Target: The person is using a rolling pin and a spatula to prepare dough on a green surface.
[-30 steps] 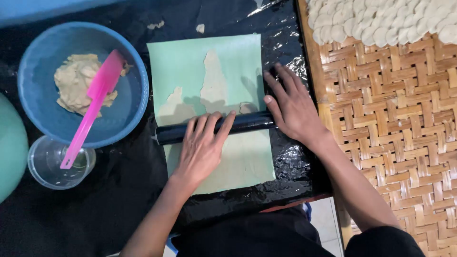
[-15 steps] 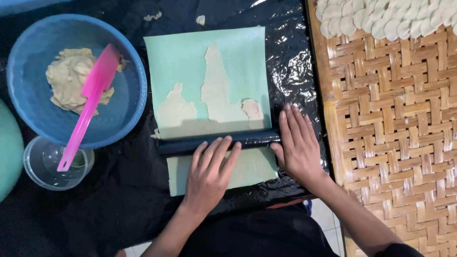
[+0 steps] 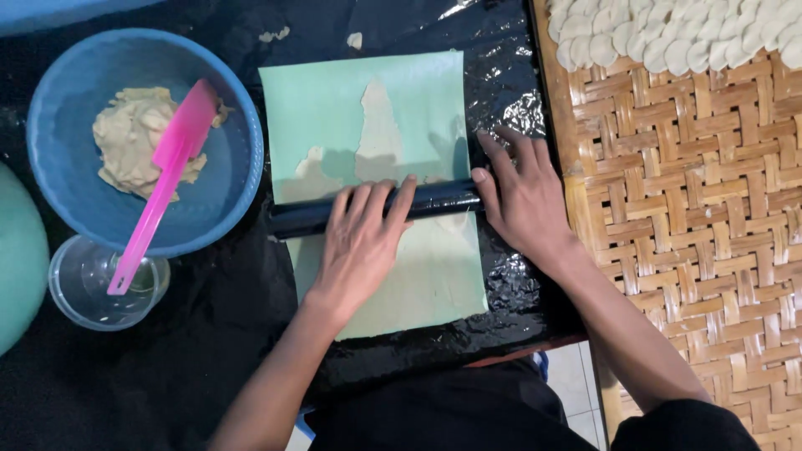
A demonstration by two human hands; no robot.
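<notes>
Dark cylindrical rolling pin (image 3: 434,200) lies crosswise over a pale green plastic sheet (image 3: 334,108), which rests on black plastic film (image 3: 510,92) covering the work surface. Thin beige dough (image 3: 380,134) shows as an irregular patch pressed flat against the sheet above the pin, with a smaller patch to its left.

Left hand (image 3: 359,250) lies flat on the middle of the pin, fingers stretched out and palm down, gripping nothing. Right hand (image 3: 522,196) presses on the pin's right end, fingers spread and released over the film, thumb touching the pin; it too clasps nothing.

To roll well here, I judge that both palms should bear down evenly so the dough thins to one thickness, and the pin should stay square to the sheet's edges rather than skew. Light pressure near the margins would keep dough from squeezing out past the sheet.

Left of the sheet stands a round blue plastic bowl (image 3: 242,142) holding a lump of beige dough (image 3: 125,142) and a pink plastic spatula (image 3: 163,175); a clear glass cup (image 3: 67,296) sits just below it. On the right, a woven bamboo tray (image 3: 693,209) carries small pale dough discs (image 3: 668,38) along its top.
</notes>
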